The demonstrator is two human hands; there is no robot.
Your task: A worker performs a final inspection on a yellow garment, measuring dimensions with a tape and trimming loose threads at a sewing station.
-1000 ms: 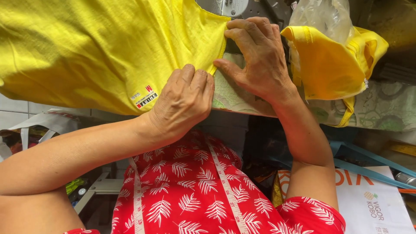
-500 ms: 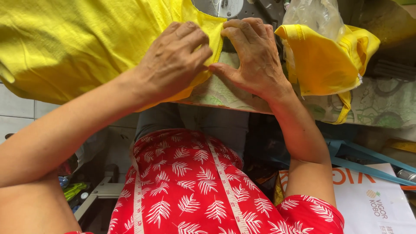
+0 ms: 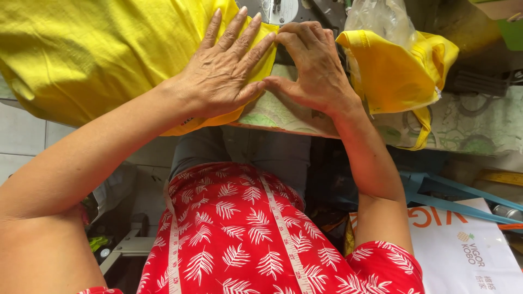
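Yellow fabric (image 3: 92, 60) spread over patterned tabletop (image 3: 479, 133), bulk left of sewing machine (image 3: 280, 11). Left hand (image 3: 226, 73) shifted up from fabric's lower edge since a second ago; now flat, fingers splayed, pinning cloth near machine. Right hand (image 3: 313, 71) alongside, fingers curled together, pressing fabric edge. Measuring tape (image 3: 283, 228) draped below tabletop.

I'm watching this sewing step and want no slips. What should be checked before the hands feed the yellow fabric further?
1. Left hand flat on the yellow fabric, fingers spread: ok.
2. Right hand bent at the fabric edge beside the left: ok.
3. Fingers clear of the needle: cannot tell, the needle is not visible.
4. Fabric edge lined up under the metal machine part: cannot tell, hands cover it.
5. Loose yellow piece kept aside at the right: ok.
6. Measuring tape hanging clear of the table: ok.
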